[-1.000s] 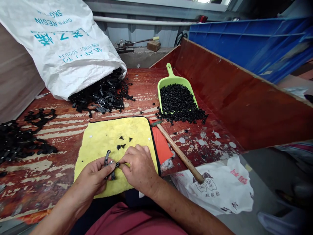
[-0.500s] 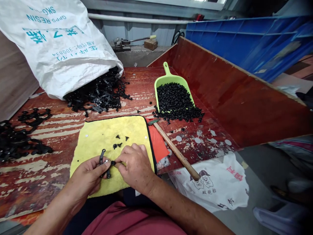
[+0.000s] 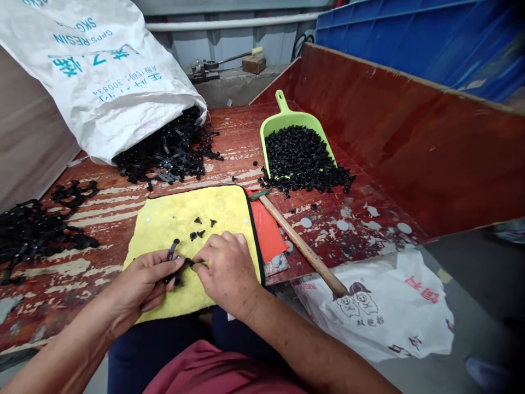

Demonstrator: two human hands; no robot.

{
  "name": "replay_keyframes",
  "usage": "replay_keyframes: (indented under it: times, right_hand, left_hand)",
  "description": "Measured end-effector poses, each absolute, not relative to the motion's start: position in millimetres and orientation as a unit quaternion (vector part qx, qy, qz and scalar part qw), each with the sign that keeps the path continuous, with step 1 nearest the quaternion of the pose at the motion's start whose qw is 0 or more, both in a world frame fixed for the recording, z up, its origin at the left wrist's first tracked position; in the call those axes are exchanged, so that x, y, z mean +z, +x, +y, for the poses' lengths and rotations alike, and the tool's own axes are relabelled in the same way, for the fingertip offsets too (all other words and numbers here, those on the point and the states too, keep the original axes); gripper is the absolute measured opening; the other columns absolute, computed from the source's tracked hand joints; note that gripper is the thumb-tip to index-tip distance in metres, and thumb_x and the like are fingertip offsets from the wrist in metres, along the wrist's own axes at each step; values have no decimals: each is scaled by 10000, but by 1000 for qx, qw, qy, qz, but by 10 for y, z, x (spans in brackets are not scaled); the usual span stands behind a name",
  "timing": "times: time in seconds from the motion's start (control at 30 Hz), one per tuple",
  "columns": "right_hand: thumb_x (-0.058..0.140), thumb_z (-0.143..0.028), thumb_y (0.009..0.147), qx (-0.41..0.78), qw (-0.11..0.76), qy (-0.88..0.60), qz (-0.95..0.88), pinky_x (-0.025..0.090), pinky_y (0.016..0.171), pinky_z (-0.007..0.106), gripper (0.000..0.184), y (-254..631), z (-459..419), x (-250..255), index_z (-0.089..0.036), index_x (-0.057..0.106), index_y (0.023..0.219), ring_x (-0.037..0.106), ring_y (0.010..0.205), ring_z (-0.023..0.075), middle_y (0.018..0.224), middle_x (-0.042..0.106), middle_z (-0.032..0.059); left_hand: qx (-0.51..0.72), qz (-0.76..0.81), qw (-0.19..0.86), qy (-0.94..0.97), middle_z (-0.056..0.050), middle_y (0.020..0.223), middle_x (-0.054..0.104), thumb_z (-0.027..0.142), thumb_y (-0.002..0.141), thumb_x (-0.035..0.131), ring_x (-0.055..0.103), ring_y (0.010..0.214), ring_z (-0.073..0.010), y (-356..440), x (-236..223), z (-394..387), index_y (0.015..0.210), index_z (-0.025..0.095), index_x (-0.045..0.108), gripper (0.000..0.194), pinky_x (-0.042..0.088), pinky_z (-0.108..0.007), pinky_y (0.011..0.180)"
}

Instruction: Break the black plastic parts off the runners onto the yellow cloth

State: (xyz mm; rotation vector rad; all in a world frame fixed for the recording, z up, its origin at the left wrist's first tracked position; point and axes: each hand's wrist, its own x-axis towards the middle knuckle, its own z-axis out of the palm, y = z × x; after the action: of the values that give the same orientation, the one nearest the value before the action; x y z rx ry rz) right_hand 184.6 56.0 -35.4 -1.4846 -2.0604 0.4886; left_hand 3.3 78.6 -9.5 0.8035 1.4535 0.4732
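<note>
Over a yellow cloth [image 3: 164, 306], my left hand [image 3: 151, 282] pinches a black jointed plastic part [image 3: 173, 249], whose ringed arm sticks up past the thumb. Fingers of my right hand [image 3: 227, 268] are pressed together on a small black piece at the part's right end; it looks like one of the plugs, though the fingertips cover most of it. Just beyond my hands, several small black plugs [image 3: 200, 233] lie loose on the cloth.
A green dustpan [image 3: 283, 117] piled with black plugs [image 3: 299, 153] stands back right. A hammer [image 3: 303, 246] lies right of the cloth. A white sack [image 3: 123, 109] spills black parts [image 3: 168, 156]; another heap [image 3: 36, 235] sits left. A wooden board [image 3: 389, 131] borders the right side.
The whole view has shifted slightly. My left hand has tilted the black part, and my right fingers stay at its right end. The loose plugs keep their places on the cloth.
</note>
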Motion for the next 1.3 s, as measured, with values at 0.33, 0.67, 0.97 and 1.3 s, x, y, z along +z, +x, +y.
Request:
replay_keyframes:
  times: [0.33,0.67,0.97,1.3]
  right_hand:
    - [680,-282,867,168,287,-549,-767,308,786,375,87,1827,566,-384,-265,731,798,510,897,195,880,663,-13]
    - [573,-253,959,60,267,-632,-725,402,869,339,144,2778,550,-82,-210,677,1048,587,990,221,1036,679,73]
    - [546,-245,893,145,30,-747,-648,323,555,263,73,3525,563,-152,-209,549,957,625,645,177,796,683,34]
    - [434,-225,966,331,239,-573,-711,507,991,364,508,3143,-161,75,-359,448,1455,619,1206,222,1361,626,12]
  left_hand:
    - [215,639,631,384,68,441,532,513,639,817,166,286,13,63,-84,736,838,189,581,448,125,-107,291]
    - [230,628,620,411,81,431,517,529,672,777,198,258,-10,68,-144,709,831,187,572,429,126,-139,291]
    - [238,633,611,412,87,397,494,498,634,772,197,263,-19,125,-103,699,789,196,556,403,102,-156,311]
    - [238,613,633,409,95,397,466,499,596,766,174,282,-14,135,-76,706,771,209,530,412,65,-169,354]
